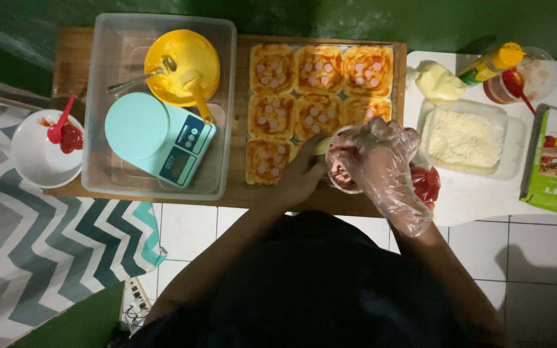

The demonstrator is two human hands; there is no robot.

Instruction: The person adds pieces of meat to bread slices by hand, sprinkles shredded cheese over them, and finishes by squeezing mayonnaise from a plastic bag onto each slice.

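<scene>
At the wooden board's [240, 193] near edge, the bare left hand [301, 177] grips a small round bowl [342, 182] of pink sausage slices; the right hand [375, 158], in a crinkled clear plastic glove, has fingers curled closed inside it.

The bare left hand [301, 177] curls half closed near the board's front edge; the gloved right hand [375, 158] bunches its fingers downward beside it.

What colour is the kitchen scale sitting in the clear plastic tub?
Pale mint green kitchen scale, with a dark blue display panel; the head view shows it.
</scene>
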